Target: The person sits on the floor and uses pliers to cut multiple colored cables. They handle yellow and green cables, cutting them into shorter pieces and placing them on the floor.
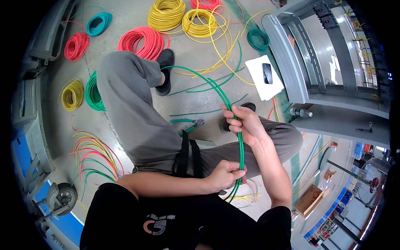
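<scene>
L grip [226, 176] & R grip [247, 125] both clasp green wires [241, 146], R farther fwd; cutters [199, 123] on floor [93, 122] btwn legs [133, 108].

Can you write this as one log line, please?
left hand: holding green wires | right hand: holding same wires, farther forward | phone: lying on white paper

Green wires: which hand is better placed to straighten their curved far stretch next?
Probably the right. The right hand grips the green wires farther out, nearer that curve; the left hand holds them lower in the picture and could anchor them.
</scene>
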{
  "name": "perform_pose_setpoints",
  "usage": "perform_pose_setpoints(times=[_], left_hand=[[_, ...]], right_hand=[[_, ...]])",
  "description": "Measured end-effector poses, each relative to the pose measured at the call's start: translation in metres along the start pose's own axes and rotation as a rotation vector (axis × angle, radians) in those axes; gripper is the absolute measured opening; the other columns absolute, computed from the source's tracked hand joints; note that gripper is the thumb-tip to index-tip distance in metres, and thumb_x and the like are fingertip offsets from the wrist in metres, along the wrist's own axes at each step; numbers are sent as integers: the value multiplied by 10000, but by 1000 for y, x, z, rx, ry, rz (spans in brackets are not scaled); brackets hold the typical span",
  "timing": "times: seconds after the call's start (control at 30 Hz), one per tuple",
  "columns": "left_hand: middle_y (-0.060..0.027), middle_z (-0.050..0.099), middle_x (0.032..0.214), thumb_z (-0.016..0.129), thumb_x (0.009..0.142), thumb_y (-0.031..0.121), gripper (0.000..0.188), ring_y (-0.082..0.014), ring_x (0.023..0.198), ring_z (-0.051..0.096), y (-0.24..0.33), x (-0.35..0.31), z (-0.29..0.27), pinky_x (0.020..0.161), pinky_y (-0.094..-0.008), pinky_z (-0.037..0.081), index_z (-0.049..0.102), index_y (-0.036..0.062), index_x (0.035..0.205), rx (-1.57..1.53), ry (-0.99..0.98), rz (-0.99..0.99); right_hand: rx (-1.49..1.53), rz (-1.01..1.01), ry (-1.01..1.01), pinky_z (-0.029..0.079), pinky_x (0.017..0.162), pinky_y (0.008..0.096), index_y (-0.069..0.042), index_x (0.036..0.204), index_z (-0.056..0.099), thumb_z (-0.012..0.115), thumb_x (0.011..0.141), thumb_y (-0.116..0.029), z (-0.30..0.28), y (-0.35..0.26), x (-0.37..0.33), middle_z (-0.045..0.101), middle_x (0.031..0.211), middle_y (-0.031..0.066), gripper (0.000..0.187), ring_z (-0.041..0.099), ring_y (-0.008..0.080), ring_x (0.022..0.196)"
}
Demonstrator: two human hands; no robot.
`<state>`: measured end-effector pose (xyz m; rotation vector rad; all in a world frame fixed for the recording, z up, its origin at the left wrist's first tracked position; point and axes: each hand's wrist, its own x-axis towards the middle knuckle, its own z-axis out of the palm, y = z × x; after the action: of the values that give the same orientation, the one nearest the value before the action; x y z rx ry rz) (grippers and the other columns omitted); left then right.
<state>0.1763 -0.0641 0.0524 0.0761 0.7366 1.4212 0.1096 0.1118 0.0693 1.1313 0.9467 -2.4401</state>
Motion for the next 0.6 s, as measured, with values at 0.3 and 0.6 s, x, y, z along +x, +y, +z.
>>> perform_pose_setpoints(times=[0.3, 0.6], left_hand=[[-49, 662, 864, 549, 938, 97, 138, -81, 771, 564, 9, 12, -6, 673, -209, 436, 633, -12, 933, 135, -150, -115], [-241, 588, 1145, 621, 815, 199, 334, -352, 1032, 593, -54, 160, -238, 680, -471, 546, 631, -67, 1018, 1810, 448, -183]], right_hand=[[-95, -21, 67, 210, 401, 181, 50, 1167, 499, 475, 974, -159, -9, -10, 12, 456, 741, -21, 286, 251, 25, 489], [9, 57, 186, 239, 425, 190, 40, 1098, 564, 564, 948, -272, -23, 7, -64, 458, 687, -1, 347, 322, 35, 492]])
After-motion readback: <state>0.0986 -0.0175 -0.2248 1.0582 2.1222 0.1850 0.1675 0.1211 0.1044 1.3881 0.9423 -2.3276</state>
